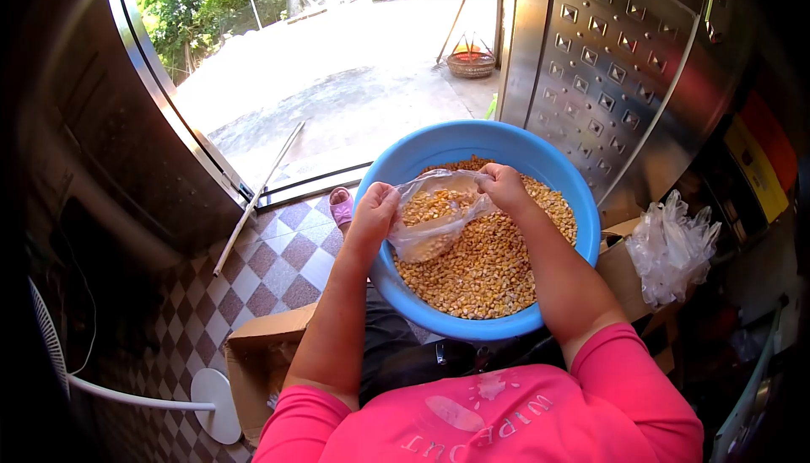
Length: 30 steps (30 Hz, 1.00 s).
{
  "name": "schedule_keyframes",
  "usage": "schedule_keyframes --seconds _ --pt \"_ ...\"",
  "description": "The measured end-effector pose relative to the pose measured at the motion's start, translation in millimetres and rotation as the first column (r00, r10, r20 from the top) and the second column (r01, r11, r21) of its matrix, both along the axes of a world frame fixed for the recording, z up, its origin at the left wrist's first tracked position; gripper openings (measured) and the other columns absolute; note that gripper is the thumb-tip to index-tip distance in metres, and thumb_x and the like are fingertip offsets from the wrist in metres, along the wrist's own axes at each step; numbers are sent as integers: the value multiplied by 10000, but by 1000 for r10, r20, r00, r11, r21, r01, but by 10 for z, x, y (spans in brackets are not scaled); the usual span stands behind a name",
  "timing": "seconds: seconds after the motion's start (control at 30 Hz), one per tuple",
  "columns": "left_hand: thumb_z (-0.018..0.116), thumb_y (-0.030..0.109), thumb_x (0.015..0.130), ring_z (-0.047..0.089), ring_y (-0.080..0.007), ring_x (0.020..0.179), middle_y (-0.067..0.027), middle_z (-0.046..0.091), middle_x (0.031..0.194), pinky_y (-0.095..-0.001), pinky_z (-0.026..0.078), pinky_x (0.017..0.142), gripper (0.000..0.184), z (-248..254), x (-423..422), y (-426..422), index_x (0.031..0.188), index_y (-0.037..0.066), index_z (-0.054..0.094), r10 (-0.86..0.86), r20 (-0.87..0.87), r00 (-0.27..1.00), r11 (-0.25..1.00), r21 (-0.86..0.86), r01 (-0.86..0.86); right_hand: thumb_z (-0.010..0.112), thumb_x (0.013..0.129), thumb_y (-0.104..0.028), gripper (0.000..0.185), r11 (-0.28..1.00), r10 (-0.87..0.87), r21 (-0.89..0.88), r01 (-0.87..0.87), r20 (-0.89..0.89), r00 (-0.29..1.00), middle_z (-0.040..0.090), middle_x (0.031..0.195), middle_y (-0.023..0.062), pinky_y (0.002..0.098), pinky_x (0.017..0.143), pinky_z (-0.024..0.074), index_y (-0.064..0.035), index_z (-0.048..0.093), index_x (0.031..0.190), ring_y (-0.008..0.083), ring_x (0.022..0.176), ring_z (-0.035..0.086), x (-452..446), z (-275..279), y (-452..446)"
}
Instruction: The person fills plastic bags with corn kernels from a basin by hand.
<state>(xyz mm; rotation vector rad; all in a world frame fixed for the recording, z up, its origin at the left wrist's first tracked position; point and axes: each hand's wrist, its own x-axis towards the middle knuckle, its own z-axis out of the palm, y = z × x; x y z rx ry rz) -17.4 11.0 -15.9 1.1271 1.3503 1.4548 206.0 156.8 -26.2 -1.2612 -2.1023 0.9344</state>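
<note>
A large blue basin holds a thick layer of dried corn kernels. Over the kernels I hold a clear plastic bag with its mouth spread wide; some corn shows inside it. My left hand pinches the bag's left edge near the basin's left rim. On the opposite edge, my right hand grips the plastic between thumb and fingers. The bag's lower part rests on or just above the corn; I cannot tell which.
A bunch of clear plastic bags lies right of the basin. An open cardboard box stands at lower left beside a white fan base. A white pole leans by the doorway. Outside sits a woven basket.
</note>
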Motion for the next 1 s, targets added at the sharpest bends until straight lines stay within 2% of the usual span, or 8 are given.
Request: schedule_keyframes --seconds 0.07,0.1,0.17,0.27,0.37,0.67,0.83,1.0 --pt "523 209 921 382 -37 477 30 454 618 -188 290 420 137 10 4 -5 899 78 490 -13 24 1000 1000 7 13 580 863 -159 144 968 30 -210 -140 -454 891 588 675 37 273 631 508 -21 606 897 115 643 586 -19 55 -26" --pt "523 208 922 373 -34 474 37 443 615 -187 284 416 133 25 21 -12 894 82 490 20 43 999 1000 10 -21 580 863 -159 144 967 30 -212 -141 -455 890 588 675 37 273 631 508 -21 606 897 115 643 586 -5 102 -46" --pt "522 207 923 364 -31 471 44 432 612 -186 278 411 128 66 43 -39 890 87 491 52 56 997 999 10 -53 537 905 -170 182 890 31 -296 -347 -719 694 567 632 15 229 593 497 -35 592 796 72 568 558 44 205 -89" --pt "517 188 926 344 -27 461 54 421 612 -181 260 400 102 113 26 -64 886 96 495 52 132 990 999 -15 -51 549 895 -212 215 882 12 -286 -374 -781 624 525 559 -14 229 510 459 -50 592 760 75 481 514 62 254 -105" --pt "510 158 930 313 -28 444 59 391 596 -183 231 382 73 144 -49 -42 882 103 496 33 455 890 996 63 -69 553 897 -225 229 874 -17 -299 -383 -807 591 495 525 -22 234 489 457 -35 598 776 82 451 496 88 303 -114" --pt "495 168 941 295 -46 435 50 351 554 -211 249 400 82 760 261 251 913 103 454 -33 386 922 993 117 -13 511 923 -206 233 814 -183 -383 -437 -883 433 462 491 -19 263 499 461 3 612 910 100 440 485 122 328 -75" --pt "505 156 934 284 -44 426 47 345 546 -212 242 387 76 757 321 293 917 100 456 -34 364 931 993 122 -11 513 928 -226 235 804 -290 -444 -396 -874 390 453 483 -23 277 499 463 -11 608 923 93 437 479 153 272 -10" --pt "511 147 931 271 -44 410 50 339 537 -214 231 373 68 664 125 165 914 101 462 -8 353 936 997 78 -21 515 933 -253 266 782 -146 -273 -561 -954 261 482 523 -14 283 537 479 -12 606 999 94 488 504 183 396 -65"
